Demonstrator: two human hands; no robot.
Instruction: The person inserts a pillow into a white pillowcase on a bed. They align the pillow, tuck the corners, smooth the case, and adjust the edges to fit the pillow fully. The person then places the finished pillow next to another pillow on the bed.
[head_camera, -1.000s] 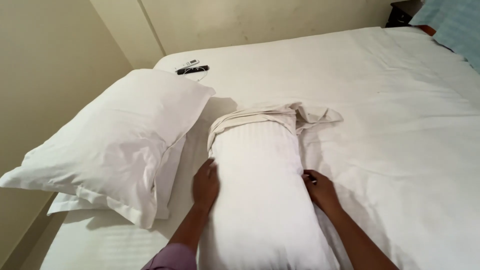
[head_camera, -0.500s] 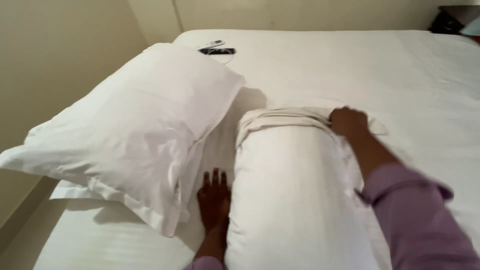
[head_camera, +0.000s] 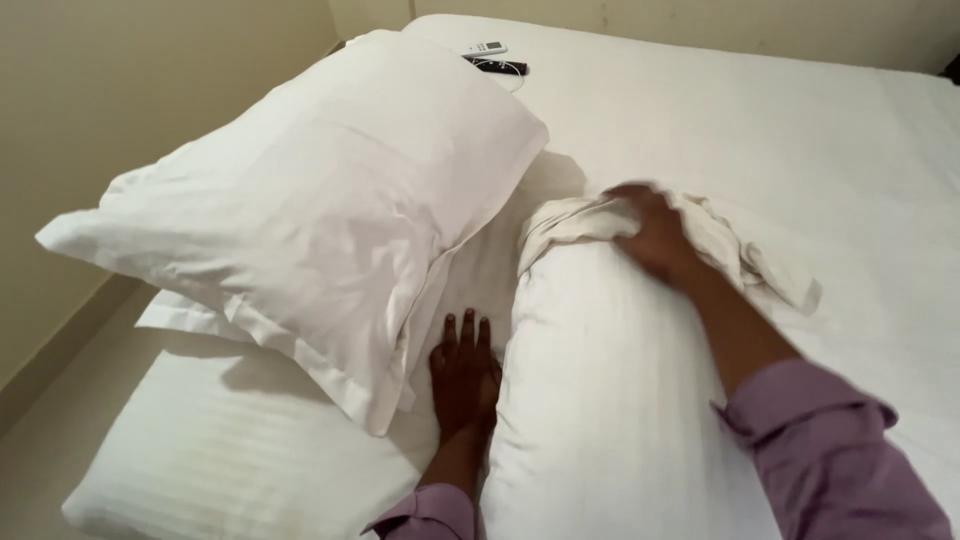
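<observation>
A white pillow (head_camera: 610, 400) lies lengthwise on the bed in front of me, its loose pillowcase end (head_camera: 740, 245) bunched at the far side. My right hand (head_camera: 655, 235) rests on top of that bunched end, fingers pressing into the cloth; motion blur hides whether it grips the fabric. Flat on the sheet beside the pillow's left edge lies my left hand (head_camera: 463, 370), fingers spread and holding nothing. Both arms wear purple sleeves.
A larger white pillow (head_camera: 320, 200) leans over another flat pillow (head_camera: 230, 450) at the left. Two remote controls (head_camera: 495, 58) lie near the bed's far corner. A beige wall (head_camera: 120, 90) runs along the left side. White sheet (head_camera: 800, 130) spreads to the right.
My right hand has moved from the pillow's near right side up to the bunched far end. The view has shifted closer and leftward. My left hand stays by the pillow's left edge.
</observation>
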